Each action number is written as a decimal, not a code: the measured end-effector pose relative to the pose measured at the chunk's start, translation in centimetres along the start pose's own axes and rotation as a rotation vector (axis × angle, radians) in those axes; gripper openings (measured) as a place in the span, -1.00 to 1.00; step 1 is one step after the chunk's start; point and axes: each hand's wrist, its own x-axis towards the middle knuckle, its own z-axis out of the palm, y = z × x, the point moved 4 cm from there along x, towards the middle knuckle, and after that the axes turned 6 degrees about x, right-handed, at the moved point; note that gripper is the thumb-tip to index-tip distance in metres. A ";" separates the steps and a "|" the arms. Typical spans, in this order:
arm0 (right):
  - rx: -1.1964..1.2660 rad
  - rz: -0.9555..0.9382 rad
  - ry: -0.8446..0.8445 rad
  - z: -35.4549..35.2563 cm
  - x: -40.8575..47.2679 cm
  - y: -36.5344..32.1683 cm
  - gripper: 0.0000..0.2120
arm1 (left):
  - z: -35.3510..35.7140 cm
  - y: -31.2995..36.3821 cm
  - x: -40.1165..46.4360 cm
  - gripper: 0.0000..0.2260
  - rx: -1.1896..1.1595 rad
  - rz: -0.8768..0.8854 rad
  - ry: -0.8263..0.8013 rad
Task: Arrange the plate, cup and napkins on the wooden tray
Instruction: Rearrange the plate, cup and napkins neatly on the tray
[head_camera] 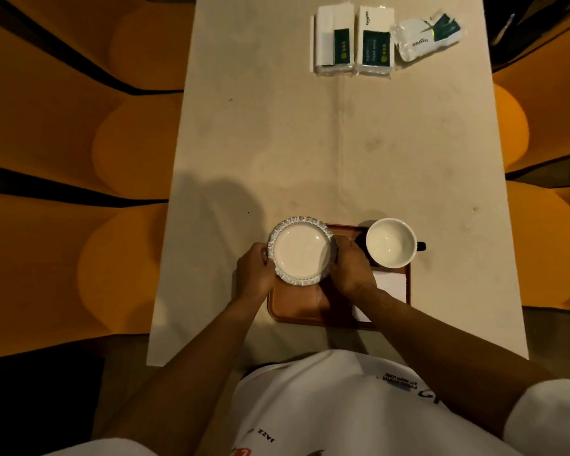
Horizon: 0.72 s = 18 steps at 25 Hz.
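A small white plate [300, 251] with a speckled rim is over the far left corner of the wooden tray [297, 307]. My left hand [254, 269] grips its left edge and my right hand [351, 266] grips its right edge. Whether the plate rests on the tray or is held just above it, I cannot tell. A white cup [390, 242] with a dark handle stands upright at the tray's far right corner. A white napkin [390, 286] lies flat on the tray's right side, partly hidden by my right forearm.
Two white-and-green napkin packs [334, 39] [375, 41] and a crumpled plastic packet [426, 36] lie at the far end of the long beige table [310, 143]. Orange cushioned seats [79, 159] flank the table on both sides.
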 end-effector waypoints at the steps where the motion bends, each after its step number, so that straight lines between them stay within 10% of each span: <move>1: 0.007 0.005 0.002 0.0 -0.1 0.0 -0.65 | 0.1 0.0 0.1 -0.78 0.002 0.003 -0.003; 18: -0.018 0.072 -0.070 1.8 -5.2 2.5 -0.70 | 0.5 -4.3 -3.9 -0.79 0.036 0.004 -0.078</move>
